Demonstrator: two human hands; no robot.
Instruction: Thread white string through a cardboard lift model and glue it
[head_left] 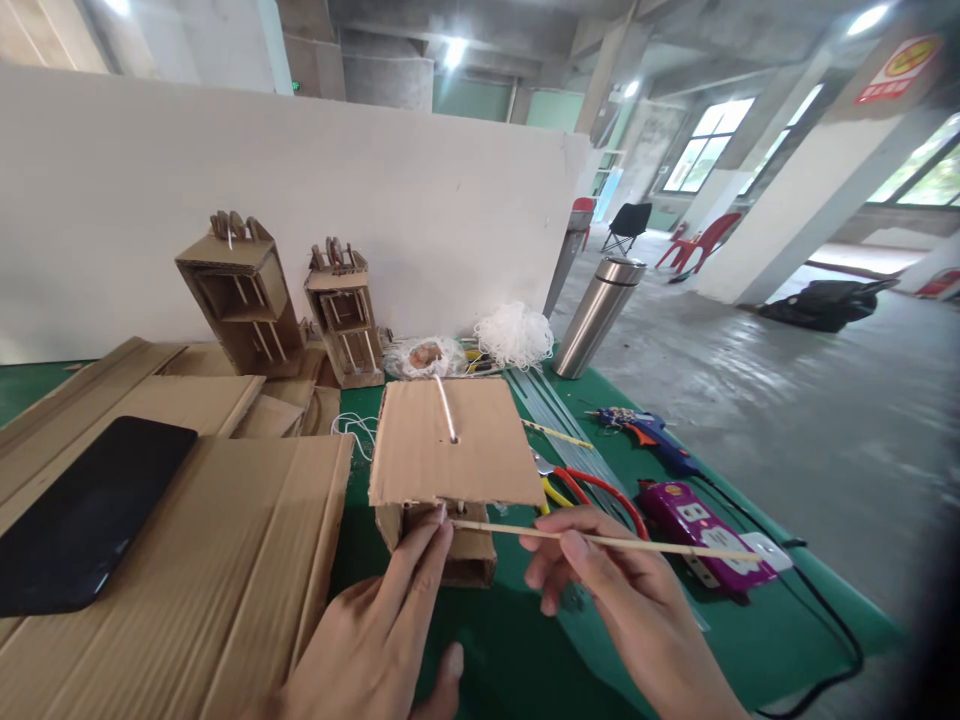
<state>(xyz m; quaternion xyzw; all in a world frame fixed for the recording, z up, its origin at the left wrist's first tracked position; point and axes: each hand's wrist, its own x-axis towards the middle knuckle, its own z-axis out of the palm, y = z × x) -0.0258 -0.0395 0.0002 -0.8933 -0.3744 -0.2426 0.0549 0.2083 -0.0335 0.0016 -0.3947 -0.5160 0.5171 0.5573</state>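
Note:
A small cardboard box (465,440) stands on the green table in front of me, with a white cord (445,408) coming through a hole in its flat top panel. My left hand (382,620) reaches to the front of this box, its index and middle fingers stretched out and the thumb apart. Those fingertips touch just under the panel's front edge; whether the whitish bit there is a nail or cord I cannot tell. Between thumb and fingers, my right hand (600,570) pinches a thin wooden stick (675,547), whose left end meets the box front by my left fingertips.
Cardboard sheets (247,500) and a black phone (97,510) lie left. Two cardboard models (255,290) stand behind. Right are red-handled pliers (600,480), a glue gun (645,432), a purple power strip (705,530) with a cable, glue sticks (555,410) and a steel flask (600,315).

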